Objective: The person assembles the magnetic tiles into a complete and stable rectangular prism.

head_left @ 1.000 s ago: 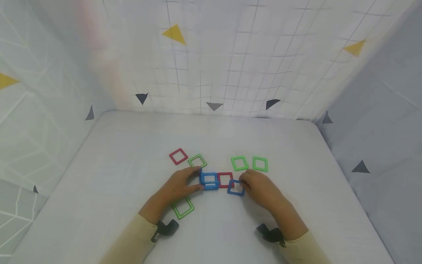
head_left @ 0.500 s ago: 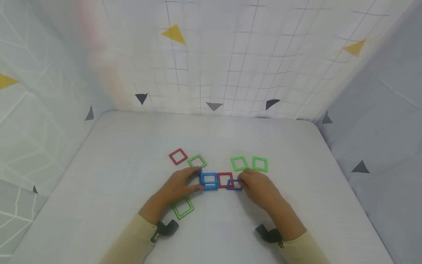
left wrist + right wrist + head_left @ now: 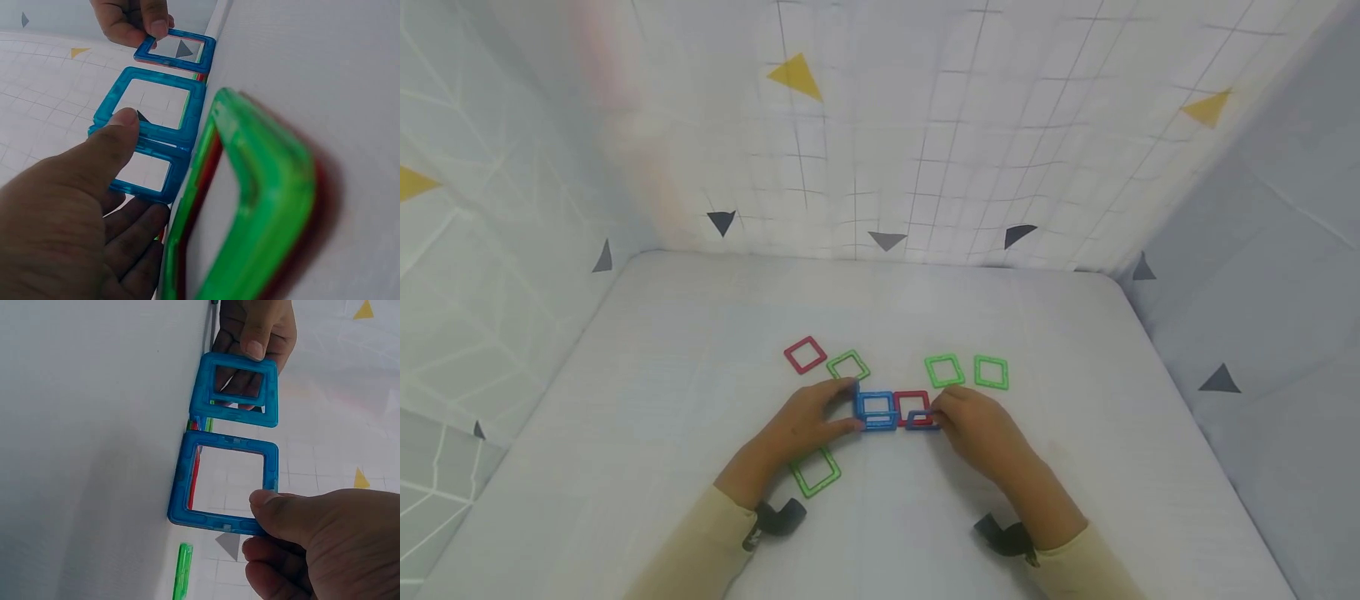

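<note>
The blue square [image 3: 181,481], left of the right hand [image 3: 977,425] and pinched by it, has tipped more upright and shifted left since a second ago, to the red square's [image 3: 912,394] near edge; the left hand [image 3: 801,425], unmoved, grips the joined blue squares [image 3: 165,133]

You can read no words, numbers, brands or signs in any view. In the head view, the black strap [image 3: 751,540] on your left wrist bears a pale mark too small for you to make out.
</note>
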{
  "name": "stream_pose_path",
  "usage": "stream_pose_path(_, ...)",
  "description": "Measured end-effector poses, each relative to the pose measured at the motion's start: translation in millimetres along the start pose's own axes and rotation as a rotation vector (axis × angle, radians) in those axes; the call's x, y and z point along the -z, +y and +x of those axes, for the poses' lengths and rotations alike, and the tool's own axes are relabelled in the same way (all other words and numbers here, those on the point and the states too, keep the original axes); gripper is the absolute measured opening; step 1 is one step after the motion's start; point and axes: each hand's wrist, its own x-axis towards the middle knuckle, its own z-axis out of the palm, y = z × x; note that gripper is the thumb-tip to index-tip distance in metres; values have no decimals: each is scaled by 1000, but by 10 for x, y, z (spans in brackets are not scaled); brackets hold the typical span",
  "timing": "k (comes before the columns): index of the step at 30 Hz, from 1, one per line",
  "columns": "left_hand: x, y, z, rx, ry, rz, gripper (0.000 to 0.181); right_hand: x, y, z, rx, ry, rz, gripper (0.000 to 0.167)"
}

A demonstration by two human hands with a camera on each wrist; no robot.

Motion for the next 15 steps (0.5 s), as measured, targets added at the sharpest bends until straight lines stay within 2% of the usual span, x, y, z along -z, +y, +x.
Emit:
stream_pose_path(4,2,-3,2,-1,-1,3,75,-5,-11,3,19,9,4,20)
stream_pose_path(10,1,-6,0,-5,3,3,75,-24,-10,6,92,42,6,21)
stream_pose_path(15,2,-6,1,-8,8,5,74,-30,-16,13,110,61,6,21)
